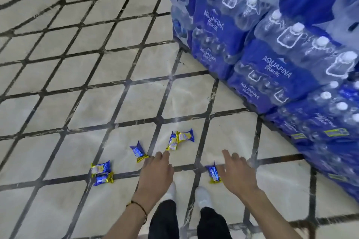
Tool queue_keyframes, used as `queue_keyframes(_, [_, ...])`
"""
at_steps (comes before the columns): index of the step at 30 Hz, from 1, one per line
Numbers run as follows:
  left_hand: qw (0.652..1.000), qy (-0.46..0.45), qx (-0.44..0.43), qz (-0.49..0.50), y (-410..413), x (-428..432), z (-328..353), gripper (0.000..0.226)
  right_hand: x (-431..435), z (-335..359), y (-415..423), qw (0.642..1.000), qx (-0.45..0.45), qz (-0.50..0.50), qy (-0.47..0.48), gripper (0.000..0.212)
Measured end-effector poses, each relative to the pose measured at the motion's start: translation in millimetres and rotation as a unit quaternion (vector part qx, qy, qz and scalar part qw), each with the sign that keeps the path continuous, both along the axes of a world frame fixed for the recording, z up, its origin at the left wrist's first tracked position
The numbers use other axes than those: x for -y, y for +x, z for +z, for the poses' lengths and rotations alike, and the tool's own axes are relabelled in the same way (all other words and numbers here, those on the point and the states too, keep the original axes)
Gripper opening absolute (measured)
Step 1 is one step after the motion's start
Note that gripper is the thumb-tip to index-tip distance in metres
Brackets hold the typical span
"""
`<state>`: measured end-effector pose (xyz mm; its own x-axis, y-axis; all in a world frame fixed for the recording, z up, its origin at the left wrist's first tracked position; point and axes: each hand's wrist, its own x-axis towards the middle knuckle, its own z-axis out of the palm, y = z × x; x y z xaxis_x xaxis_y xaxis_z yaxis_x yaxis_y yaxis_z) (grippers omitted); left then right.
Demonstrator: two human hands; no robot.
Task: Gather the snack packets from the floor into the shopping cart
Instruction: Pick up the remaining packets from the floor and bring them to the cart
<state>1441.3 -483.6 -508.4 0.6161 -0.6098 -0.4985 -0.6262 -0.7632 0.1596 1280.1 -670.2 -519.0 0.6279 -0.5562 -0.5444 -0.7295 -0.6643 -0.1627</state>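
Six blue-and-yellow snack packets [185, 136] lie loose on the tiled floor [77, 75]. The left hand [157, 172] reaches down, its fingers [166, 154] straight and slightly apart, holding nothing. The near packet [138, 151] lies just beside them at ten o'clock, and a touching pair [172, 141] at one o'clock. The right hand [238, 170] is spread and grips nothing. The side packet [213, 173] lies at its nine o'clock; contact cannot be told. The far pair [102, 173] sits at the left hand's nine o'clock, well apart. Stacked water packs [252, 60] wall off twelve to three o'clock, their edge slanting across the floor. From seven to twelve the floor is open.
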Motion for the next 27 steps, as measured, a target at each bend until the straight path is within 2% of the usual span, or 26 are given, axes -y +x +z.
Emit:
queue_keyframes(2, [0.999,0.003,-0.026,0.026,21,8,-48,0.024,0,-39,2,1.000,-0.016,-0.006,-0.018,0.046])
queue_keyframes(6, [0.999,0.006,-0.041,-0.004,58,21,-159,0.029,-2,-140,7,0.996,-0.064,0.020,-0.053,0.051])
queue_keyframes(11, [0.998,0.024,-0.050,-0.035,75,26,-312,0.037,-10,-288,1,0.997,-0.074,0.002,-0.036,0.044])
queue_keyframes(16, [0.998,0.014,-0.052,-0.019,84,24,-455,0.044,-26,-430,-21,0.994,-0.098,0.001,-0.039,0.060])
queue_keyframes(22, [0.996,0.007,-0.012,0.083,90,35,-580,0.066,-28,-567,-52,0.988,-0.130,-0.075,-0.041,0.077])
queue_keyframes(27, [0.995,0.013,0.020,0.100,97,46,-651,0.093,-33,-637,-67,0.986,-0.121,-0.112,-0.017,0.086])
